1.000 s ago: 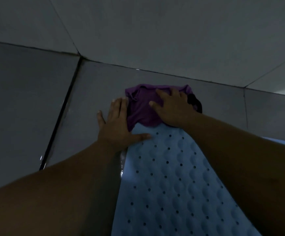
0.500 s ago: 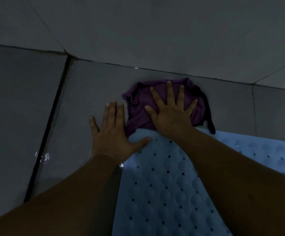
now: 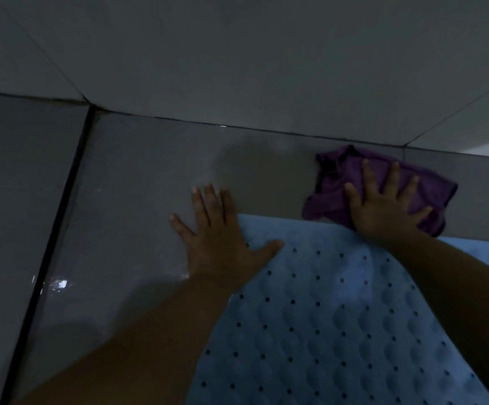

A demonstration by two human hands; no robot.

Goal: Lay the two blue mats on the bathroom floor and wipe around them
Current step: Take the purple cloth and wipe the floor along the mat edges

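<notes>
Your left hand (image 3: pixel 218 244) lies flat, fingers straight and slightly spread, grasping nothing. Its palm and four fingers press the floor (image 3: pixel 138 206); its thumb reaches right and rests on the mat (image 3: pixel 325 317), just inside the mat's far left corner.

Your right hand (image 3: pixel 383 209) is also flat, fingers fanned wide, pressing down on the cloth (image 3: pixel 334 197) without curling round it. The heel of this hand sits at the mat's far edge, so the hand bridges mat and cloth.

The mat is pale blue, quilted in a scale-like pattern and pierced with rows of small dark holes. It lies on the floor and runs from its far edge, between your two hands, towards you and out of view at the bottom edge. A further strip of blue shows past your right forearm; whether it belongs to a second mat cannot be told.

The cloth is purple and crumpled. It lies on the floor beyond the mat's far edge, its near side touching or overlapping that edge under your hand, and its far side close to the foot of the wall (image 3: pixel 266 54).

The floor is of large grey tiles. A dark joint (image 3: pixel 61 217) runs well left of the mat, and wet glints show beside it.
</notes>
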